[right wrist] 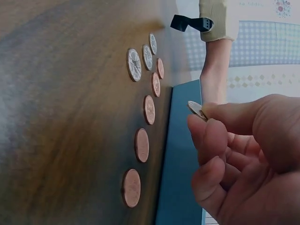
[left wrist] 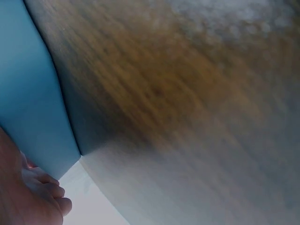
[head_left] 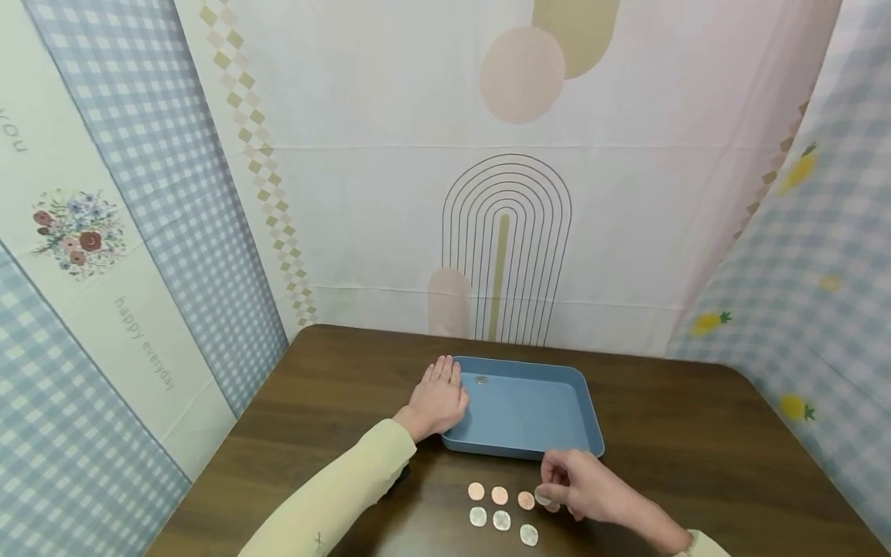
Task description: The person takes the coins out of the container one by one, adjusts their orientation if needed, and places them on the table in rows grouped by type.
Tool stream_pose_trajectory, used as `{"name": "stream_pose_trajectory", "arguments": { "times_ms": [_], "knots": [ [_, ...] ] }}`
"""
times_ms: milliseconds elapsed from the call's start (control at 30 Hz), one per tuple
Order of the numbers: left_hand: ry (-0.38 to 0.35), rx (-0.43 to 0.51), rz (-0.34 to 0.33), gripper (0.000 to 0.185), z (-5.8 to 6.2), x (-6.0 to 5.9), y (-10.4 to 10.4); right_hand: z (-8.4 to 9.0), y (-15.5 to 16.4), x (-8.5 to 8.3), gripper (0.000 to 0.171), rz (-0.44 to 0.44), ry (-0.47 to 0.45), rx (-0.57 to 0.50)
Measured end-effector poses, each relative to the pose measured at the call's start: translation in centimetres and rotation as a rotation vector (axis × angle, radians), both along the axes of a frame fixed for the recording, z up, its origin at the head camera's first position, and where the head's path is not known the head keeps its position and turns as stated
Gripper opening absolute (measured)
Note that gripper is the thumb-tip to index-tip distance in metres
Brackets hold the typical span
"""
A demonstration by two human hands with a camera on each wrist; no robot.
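Observation:
A blue tray [head_left: 550, 449] lies on the brown table, with one silver coin [head_left: 481, 380] in its far left corner. My left hand [head_left: 440, 394] rests flat and open against the tray's left rim; the left wrist view shows its fingers [left wrist: 44, 194] beside the tray wall [left wrist: 33, 103]. My right hand [head_left: 553, 489] hovers just in front of the tray and pinches a silver coin [head_left: 543, 498] between thumb and fingers [right wrist: 208, 136]; the pinched coin [right wrist: 197, 110] is lifted off the table. Copper coins [head_left: 500, 495] and silver coins [head_left: 502, 520] lie in rows below it.
The right wrist view shows a line of copper coins [right wrist: 141, 145] along the tray's front wall [right wrist: 180, 164] and silver coins [right wrist: 134, 64] farther off. Patterned cloth walls enclose the table [head_left: 696, 433] on three sides.

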State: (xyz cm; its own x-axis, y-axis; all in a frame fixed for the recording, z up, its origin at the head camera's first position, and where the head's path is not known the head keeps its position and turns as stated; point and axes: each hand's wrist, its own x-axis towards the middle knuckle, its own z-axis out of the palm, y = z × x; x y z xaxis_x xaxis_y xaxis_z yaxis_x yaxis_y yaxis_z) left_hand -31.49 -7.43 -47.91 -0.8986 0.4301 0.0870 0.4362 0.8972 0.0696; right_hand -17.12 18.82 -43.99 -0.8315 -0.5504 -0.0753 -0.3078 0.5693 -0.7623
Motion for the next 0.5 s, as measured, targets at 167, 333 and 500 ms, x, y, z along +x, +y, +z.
{"name": "stream_pose_trajectory", "arguments": {
  "times_ms": [167,333,500],
  "knots": [
    [-0.004,0.005,-0.014,0.06,0.0,0.3,-0.4,-0.7,-0.1,1.0,0.017,0.054,-0.004,0.038],
    [-0.002,0.0,-0.019,0.06,0.0,0.5,-0.5,-1.3,-0.1,2.0,0.018,0.104,-0.034,0.062],
    [-0.019,0.005,-0.01,0.06,0.0,0.7,-0.6,-1.9,-0.1,2.6,0.02,0.127,-0.095,0.063]
  ]
}}
